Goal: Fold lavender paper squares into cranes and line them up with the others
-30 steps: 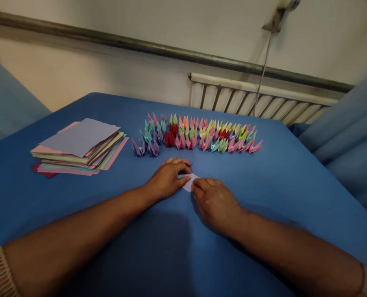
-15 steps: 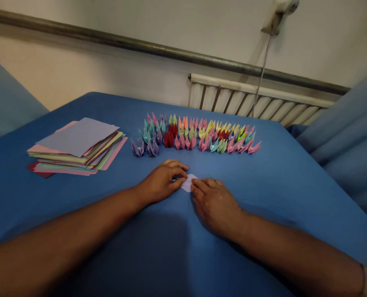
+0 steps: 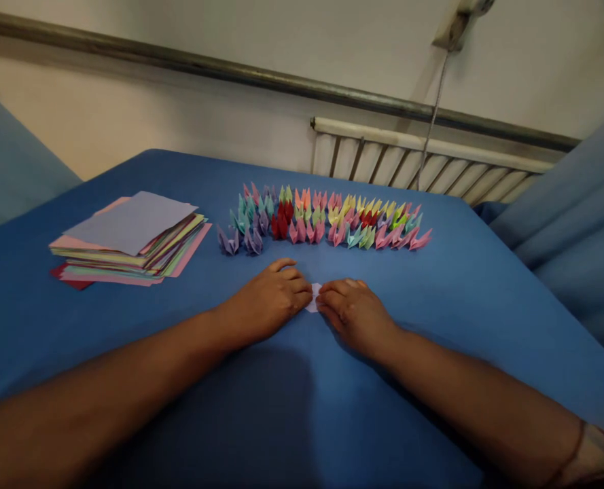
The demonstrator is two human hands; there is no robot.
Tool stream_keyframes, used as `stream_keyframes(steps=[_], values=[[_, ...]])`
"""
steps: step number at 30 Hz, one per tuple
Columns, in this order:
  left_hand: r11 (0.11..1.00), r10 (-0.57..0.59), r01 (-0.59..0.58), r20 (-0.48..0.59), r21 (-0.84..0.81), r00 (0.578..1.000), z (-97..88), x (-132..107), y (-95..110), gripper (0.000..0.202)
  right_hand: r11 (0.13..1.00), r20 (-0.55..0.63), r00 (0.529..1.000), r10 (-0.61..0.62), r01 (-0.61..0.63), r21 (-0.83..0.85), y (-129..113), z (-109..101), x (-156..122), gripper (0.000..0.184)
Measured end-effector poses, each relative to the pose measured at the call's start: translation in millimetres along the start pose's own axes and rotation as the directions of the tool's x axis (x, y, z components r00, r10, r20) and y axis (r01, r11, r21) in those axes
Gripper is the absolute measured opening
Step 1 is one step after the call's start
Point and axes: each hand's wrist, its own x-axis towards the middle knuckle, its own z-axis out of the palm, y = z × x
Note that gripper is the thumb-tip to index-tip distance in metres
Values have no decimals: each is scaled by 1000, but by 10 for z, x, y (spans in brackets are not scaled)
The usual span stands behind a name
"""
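A small folded piece of pale lilac origami paper [image 3: 314,299] lies on the blue table between my hands, mostly covered by fingers. My left hand [image 3: 276,299] has its fingertips closed on the paper's left side. On its right side, my right hand [image 3: 355,311] pinches the paper with thumb and fingers together. Only a narrow middle strip of the paper shows, so its exact fold is hidden. Beyond my hands stand several rows of folded paper cranes [image 3: 316,231] in pink, red, yellow, teal and purple.
At the left lies a thick stack of coloured paper sheets [image 3: 133,224], a lilac one on top. The blue-covered table [image 3: 465,292] reaches a wall with a radiator [image 3: 408,153] and a metal pipe [image 3: 261,80]. Blue curtains [image 3: 581,224] hang at both sides.
My left hand has moved slightly right and its fingers have closed further over the paper. The right-hand fingers have curled in more, so less of the paper shows.
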Motion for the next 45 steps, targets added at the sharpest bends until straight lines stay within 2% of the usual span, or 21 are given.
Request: stream_keyframes(steps=[4, 8, 12, 15, 18, 21, 25, 30, 35, 40, 45], values=[[1000, -18, 17, 21, 16, 1000, -1, 19, 38, 19, 1000, 17, 1000, 3, -2, -26, 8, 4, 26, 21], [994, -111, 111, 64, 12, 992, 32, 25, 49, 19, 999, 20, 1000, 5, -5, -41, 24, 29, 32, 20], [968, -204, 210, 58, -138, 977, 75, 52, 23, 18, 999, -16, 999, 32, -32, 24, 38, 58, 48, 20], [923, -292, 295, 51, -247, 955, 123, 81, -15, 19, 991, -44, 995, 92, -87, 100, 53, 76, 66, 18], [878, -392, 387, 39, -283, 919, 167, 91, -42, 16, 978, -57, 985, 160, -150, 146, 72, 88, 77, 17], [856, -442, 428, 19, -290, 897, 191, 80, -51, 12, 963, -66, 974, 219, -204, 178, 82, 89, 78, 11], [861, -452, 438, 8, -258, 892, 192, 65, -46, 10, 958, -80, 968, 240, -223, 178, 78, 65, 74, 8], [908, -396, 392, 2, -147, 918, 159, 42, -26, 15, 959, -49, 964, 261, -253, 130, 85, 34, 68, 10], [927, -366, 366, 8, -78, 930, 164, 40, -45, 18, 942, -32, 952, 304, -295, 159, 94, 27, 73, 16], [915, -387, 383, -4, -128, 922, 208, 74, -76, 19, 906, 7, 928, 372, -364, 217, 93, 23, 107, 13], [904, -387, 378, -7, -198, 922, 220, 71, -70, 17, 903, -2, 942, 337, -322, 285, 121, 78, 116, 6]])
